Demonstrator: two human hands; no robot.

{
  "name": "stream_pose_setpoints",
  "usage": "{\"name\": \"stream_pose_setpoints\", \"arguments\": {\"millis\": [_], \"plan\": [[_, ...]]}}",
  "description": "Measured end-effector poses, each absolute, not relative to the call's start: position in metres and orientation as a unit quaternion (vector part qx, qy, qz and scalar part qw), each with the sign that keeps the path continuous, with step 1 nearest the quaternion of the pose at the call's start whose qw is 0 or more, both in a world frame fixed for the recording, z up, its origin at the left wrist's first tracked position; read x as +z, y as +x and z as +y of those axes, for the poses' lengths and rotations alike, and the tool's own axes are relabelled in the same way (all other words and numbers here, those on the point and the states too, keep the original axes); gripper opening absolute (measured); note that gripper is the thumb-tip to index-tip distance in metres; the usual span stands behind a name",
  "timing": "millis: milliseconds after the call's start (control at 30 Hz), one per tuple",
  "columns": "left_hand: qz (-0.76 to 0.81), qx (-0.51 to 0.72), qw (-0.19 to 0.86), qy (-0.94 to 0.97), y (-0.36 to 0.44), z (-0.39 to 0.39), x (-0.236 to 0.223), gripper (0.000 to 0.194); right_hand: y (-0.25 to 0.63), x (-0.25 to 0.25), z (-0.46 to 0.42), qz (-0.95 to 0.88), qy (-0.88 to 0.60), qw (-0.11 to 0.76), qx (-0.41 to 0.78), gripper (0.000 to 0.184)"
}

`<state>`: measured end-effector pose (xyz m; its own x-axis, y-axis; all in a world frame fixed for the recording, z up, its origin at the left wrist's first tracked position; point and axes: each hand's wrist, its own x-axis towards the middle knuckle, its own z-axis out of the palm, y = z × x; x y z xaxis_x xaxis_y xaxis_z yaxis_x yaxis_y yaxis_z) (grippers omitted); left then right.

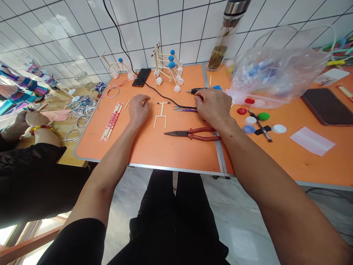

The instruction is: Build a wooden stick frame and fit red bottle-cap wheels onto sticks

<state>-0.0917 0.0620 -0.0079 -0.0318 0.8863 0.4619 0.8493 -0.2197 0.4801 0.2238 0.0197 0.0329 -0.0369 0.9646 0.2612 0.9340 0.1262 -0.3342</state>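
Observation:
My left hand point(139, 110) rests on the orange table, fingers curled in, with nothing visible in it. Just right of it lies a small frame of thin wooden sticks point(161, 115) with a dark-tipped crossbar. My right hand point(213, 106) is curled down on the table; its palm side is hidden. Beside its knuckles lies a black pointed tool point(195, 90), partly covered by the hand. Scissors point(185, 109) and a black cord point(162, 92) reach toward its fingers. Below it are red-handled long-nose pliers point(193, 134), partly behind the wrist.
Stick models with blue balls and white wheels point(168, 66) stand by the tiled wall. Wrapped sticks point(112, 120) lie left, a phone point(141, 77) behind. Bottle caps point(264, 116), a plastic bag point(278, 73) and a tea bottle point(217, 57) are right. Another person's hands point(37, 118) are left.

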Motion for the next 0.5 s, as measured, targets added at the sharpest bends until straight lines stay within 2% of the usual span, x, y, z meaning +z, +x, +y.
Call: {"name": "stream_pose_setpoints", "arguments": {"millis": [300,500], "plan": [[0.655,0.382,0.032,0.651,-0.105,0.067,-0.005,0.029,0.229,0.028,0.024,-0.704,-0.680,0.207,0.014,0.051],[0.693,0.462,0.046,0.552,-0.126,0.066,0.016,0.026,0.231,0.025,0.026,-0.708,-0.675,0.208,0.003,0.052]]}}
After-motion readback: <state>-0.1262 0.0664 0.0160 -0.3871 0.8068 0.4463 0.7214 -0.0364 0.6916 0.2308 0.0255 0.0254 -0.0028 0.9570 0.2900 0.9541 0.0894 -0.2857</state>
